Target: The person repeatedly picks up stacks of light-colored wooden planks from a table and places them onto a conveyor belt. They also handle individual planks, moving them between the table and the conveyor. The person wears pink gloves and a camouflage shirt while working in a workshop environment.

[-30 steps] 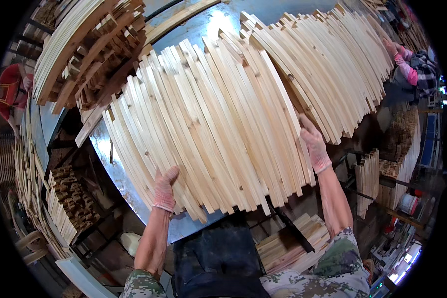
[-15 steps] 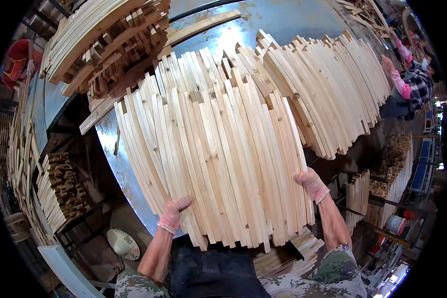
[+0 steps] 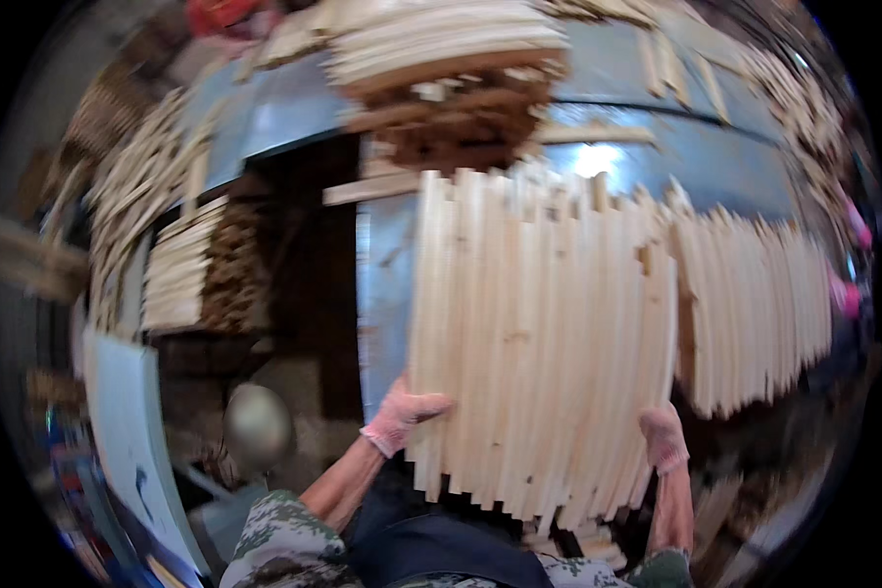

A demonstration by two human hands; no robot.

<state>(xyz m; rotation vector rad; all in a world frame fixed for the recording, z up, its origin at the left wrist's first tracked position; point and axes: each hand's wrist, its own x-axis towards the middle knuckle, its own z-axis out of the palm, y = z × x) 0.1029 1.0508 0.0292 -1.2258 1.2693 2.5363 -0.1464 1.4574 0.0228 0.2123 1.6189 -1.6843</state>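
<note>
Two gloved hands grip one batch of pale, thin wooden slats point(image 3: 544, 343), side by side, ends uneven. Left hand point(image 3: 402, 416), pink knit glove, clamps batch's left lower edge, thumb on top. Right hand point(image 3: 664, 438), same glove, holds right lower edge, fingers curled under. Batch lies at near edge of shiny metal-topped desk point(image 3: 387, 284). Second slat row point(image 3: 755, 314) just right, overlapping. Stacked slat pile point(image 3: 451, 49) at far edge. View blurred.

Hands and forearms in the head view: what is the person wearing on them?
Both the left hand and the right hand wear pinkish knitted work gloves with ribbed cuffs at the wrist. The forearms are bare. Camouflage-patterned sleeves in green and grey are pushed up near the elbows.
</note>
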